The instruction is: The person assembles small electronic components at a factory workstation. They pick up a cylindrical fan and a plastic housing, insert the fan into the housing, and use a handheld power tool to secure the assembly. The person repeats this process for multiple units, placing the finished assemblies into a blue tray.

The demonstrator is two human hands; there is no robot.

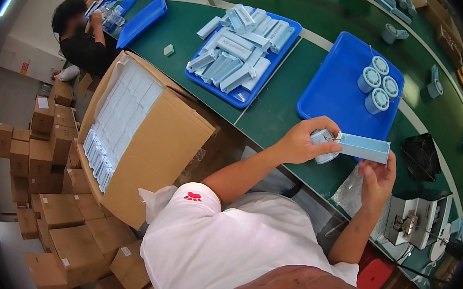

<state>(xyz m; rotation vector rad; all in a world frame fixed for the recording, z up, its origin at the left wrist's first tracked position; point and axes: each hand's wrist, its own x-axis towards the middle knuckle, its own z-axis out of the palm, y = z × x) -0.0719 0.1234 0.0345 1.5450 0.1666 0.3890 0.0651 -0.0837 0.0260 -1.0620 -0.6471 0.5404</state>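
My left hand [301, 143] grips a round pale blue spool [323, 148] with a thin wire on it, held at the open end of a long light blue carton [366, 148]. My right hand [376, 178] supports that carton from below at its far end. Both hands hover above the near edge of the green table [271, 112]. Part of the spool is hidden by my fingers, so I cannot tell how far it sits inside the carton.
A blue tray [330, 98] holds several spools [379, 83]. Another blue tray [241, 98] is piled with light blue cartons [235, 50]. A big cardboard box [159, 143] of packed cartons stands left. A white machine [414, 218] sits right. Another person [83, 35] works far left.
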